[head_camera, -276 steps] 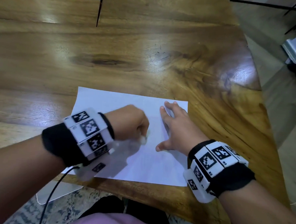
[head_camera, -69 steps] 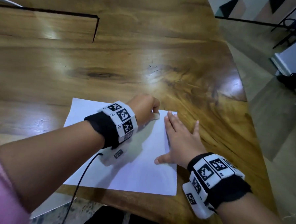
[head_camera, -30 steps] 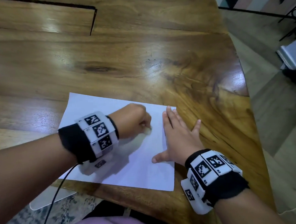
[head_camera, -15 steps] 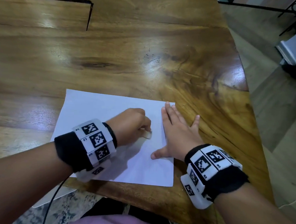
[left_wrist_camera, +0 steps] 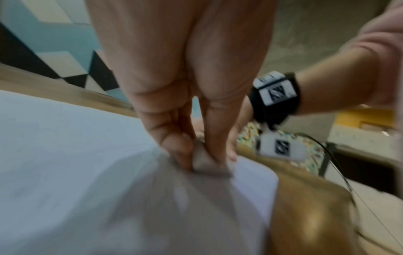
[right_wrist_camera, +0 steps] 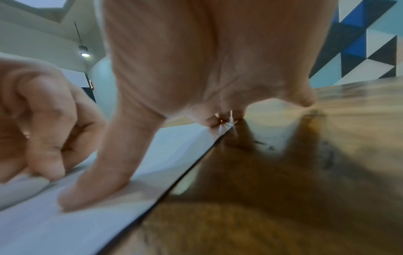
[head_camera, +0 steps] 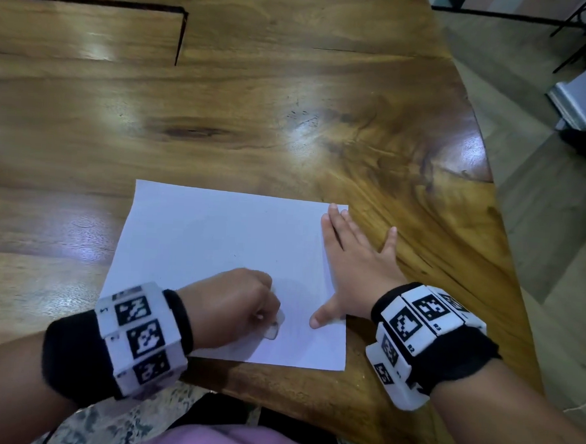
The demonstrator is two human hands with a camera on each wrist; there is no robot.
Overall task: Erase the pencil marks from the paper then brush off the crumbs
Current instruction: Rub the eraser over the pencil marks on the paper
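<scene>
A white sheet of paper (head_camera: 215,245) lies on the wooden table (head_camera: 291,103) near its front edge. My left hand (head_camera: 239,307) is curled into a fist and pinches a small pale eraser (head_camera: 274,329), pressing it on the paper's lower middle. The left wrist view shows the eraser (left_wrist_camera: 202,160) held between thumb and fingers against the paper (left_wrist_camera: 65,155). My right hand (head_camera: 354,262) lies flat with spread fingers on the paper's right edge, thumb on the sheet, little finger on the wood. The right wrist view shows the thumb (right_wrist_camera: 93,189) pressing the paper (right_wrist_camera: 65,224). Pencil marks are too faint to make out.
The table's right edge (head_camera: 506,267) curves close to my right hand, with floor beyond. A dark seam (head_camera: 181,36) runs across the tabletop at the far left. The front edge lies just below the paper, above my lap.
My left hand with the eraser has slid toward me, from the paper's upper middle to its lower part. The right hand has stayed flat on the right edge.
</scene>
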